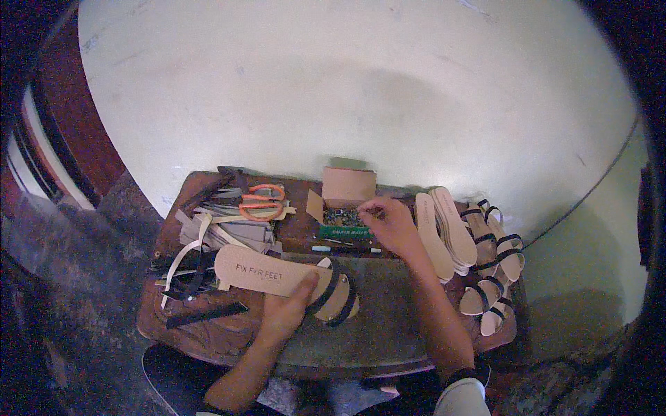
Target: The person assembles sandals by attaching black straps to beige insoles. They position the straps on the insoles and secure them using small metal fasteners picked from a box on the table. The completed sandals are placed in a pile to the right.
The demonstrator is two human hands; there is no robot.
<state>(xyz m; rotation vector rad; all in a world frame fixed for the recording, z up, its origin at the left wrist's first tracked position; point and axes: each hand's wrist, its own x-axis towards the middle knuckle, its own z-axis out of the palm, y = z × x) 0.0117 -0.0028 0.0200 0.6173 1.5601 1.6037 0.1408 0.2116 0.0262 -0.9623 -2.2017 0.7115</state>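
the left hand (pixel 284 308), nearest the camera, presses flat with thumb out on the sandal (pixel 288 283) at six o'clock of the table (pixel 388 326). the sandal looks light, thin and bendy, its two black straps soft; best pinned or gripped at the sole's edges. at twelve o'clock of it, the right hand (pixel 388 223) pinches small nails in the box (pixel 345 208). scissors (pixel 262 201) and strips (pixel 208 232) lie at ten, soles (pixel 444 232) at two.

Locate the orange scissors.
Head view: orange scissors lie at the table's back left, on the pile of strips, left of the open cardboard box the right hand reaches into.
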